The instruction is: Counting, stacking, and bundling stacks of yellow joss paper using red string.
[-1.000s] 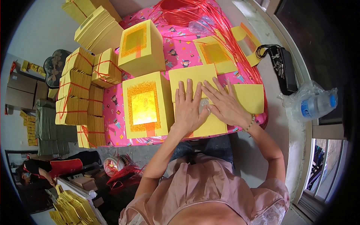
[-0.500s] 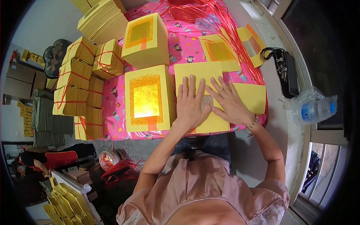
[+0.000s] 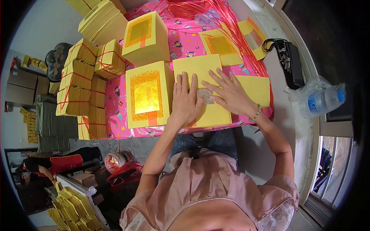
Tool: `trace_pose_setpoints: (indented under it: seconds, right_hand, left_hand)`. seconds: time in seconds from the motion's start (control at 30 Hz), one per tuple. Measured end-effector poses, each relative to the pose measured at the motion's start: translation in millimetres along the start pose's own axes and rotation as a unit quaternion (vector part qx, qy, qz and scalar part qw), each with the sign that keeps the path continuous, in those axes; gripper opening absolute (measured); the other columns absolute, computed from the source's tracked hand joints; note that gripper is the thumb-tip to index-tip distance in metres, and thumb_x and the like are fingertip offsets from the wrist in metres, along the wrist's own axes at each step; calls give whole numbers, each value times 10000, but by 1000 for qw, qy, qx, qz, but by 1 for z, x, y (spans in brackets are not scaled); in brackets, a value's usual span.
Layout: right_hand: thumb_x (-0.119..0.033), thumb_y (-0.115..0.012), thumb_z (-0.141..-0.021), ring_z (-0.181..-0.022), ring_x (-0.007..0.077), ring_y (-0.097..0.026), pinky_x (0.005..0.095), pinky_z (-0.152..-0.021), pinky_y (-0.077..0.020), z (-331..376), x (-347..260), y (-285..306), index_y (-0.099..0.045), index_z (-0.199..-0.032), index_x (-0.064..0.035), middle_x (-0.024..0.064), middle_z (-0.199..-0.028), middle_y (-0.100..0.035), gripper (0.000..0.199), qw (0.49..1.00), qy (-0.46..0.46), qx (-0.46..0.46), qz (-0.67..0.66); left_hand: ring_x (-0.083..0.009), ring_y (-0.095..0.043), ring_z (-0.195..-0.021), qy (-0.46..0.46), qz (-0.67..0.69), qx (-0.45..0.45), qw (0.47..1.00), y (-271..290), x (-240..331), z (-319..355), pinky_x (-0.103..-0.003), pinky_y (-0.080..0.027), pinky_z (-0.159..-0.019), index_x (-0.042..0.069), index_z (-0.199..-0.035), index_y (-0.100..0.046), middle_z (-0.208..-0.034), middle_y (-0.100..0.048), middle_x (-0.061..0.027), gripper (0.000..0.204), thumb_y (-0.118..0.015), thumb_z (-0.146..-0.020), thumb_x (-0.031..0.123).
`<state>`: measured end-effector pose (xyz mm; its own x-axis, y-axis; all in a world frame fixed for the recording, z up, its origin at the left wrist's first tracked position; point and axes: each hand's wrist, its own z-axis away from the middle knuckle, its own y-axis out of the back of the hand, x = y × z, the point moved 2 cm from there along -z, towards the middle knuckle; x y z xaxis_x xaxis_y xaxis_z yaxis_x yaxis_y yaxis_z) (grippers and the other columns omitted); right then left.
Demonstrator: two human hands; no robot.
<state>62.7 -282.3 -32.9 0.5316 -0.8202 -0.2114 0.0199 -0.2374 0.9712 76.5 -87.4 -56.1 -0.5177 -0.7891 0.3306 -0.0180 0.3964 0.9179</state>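
Observation:
Both my hands lie flat on a stack of plain yellow paper sheets [image 3: 200,69] on the pink patterned table cloth [image 3: 185,40]. My left hand [image 3: 185,101] presses its near left part, fingers together. My right hand [image 3: 230,92] rests with fingers spread, a bead bracelet at the wrist. Between the two hands a small silvery square [image 3: 205,95] shows on the sheet. Left of the hands stands a thick yellow stack with a gold foil square on top [image 3: 148,94]. A second such stack [image 3: 145,36] stands farther back.
Bundles of yellow paper tied with red string [image 3: 83,88] are piled at the left. Red strings [image 3: 227,23] and loose gold-faced sheets [image 3: 221,46] lie at the back right. A plastic water bottle in a bag [image 3: 322,101] and a black pouch [image 3: 290,63] sit on the ledge at right.
Both hands stay pressed on the yellow sheet and have shifted only slightly. The camera view has drifted a little.

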Motion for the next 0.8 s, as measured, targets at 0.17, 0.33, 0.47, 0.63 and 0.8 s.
trace_pose_setpoints:
  seconds: [0.17,0.33,0.47,0.63,0.8]
  right_hand:
    - [-314,-610,-903,-1330,289,-415,507,-1058,-342,-14,11,1,-530,-1350,-160,148,-1417,-476,479,996,20,87,1]
    - [-213,-703,-815,-1014,267,-637,378,-878,-488,-23,21,-3,-635,-1119,-58,118,-1132,-657,348,964,122,232,45]
    - [-209,-699,-819,-973,263,-653,374,-830,-510,-26,26,-5,-648,-1089,-47,117,-1076,-674,319,951,126,280,29]
    - [-218,-695,-833,-1026,262,-639,379,-864,-503,-22,22,-3,-656,-1094,-49,120,-1105,-671,313,955,109,276,21]
    - [-191,-683,-853,-1205,308,-552,402,-1002,-443,-12,24,13,-611,-1221,-45,156,-1281,-588,403,963,51,250,-90]
  left_hand:
    - [-498,-196,-1399,7,102,17,995,20,-5,-1,-526,-188,-1149,-32,-1450,-307,-1479,-224,-364,657,-531,-878,201]
    - [-497,-261,-1342,70,145,136,978,34,-2,2,-523,-252,-1105,-13,-1447,-313,-1471,-224,-353,639,-584,-908,196]
    - [-423,-375,-1263,148,243,166,944,32,-9,-9,-485,-345,-1040,-6,-1462,-276,-1467,-227,-323,659,-585,-942,256]
    - [-212,-492,-1207,260,568,159,764,17,-17,-29,-319,-443,-988,-14,-1472,-207,-1444,-367,-191,667,-579,-925,68]
    - [-214,-493,-1232,243,539,212,778,20,-7,-22,-312,-438,-994,-32,-1444,-273,-1395,-440,-170,624,-532,-877,-52]
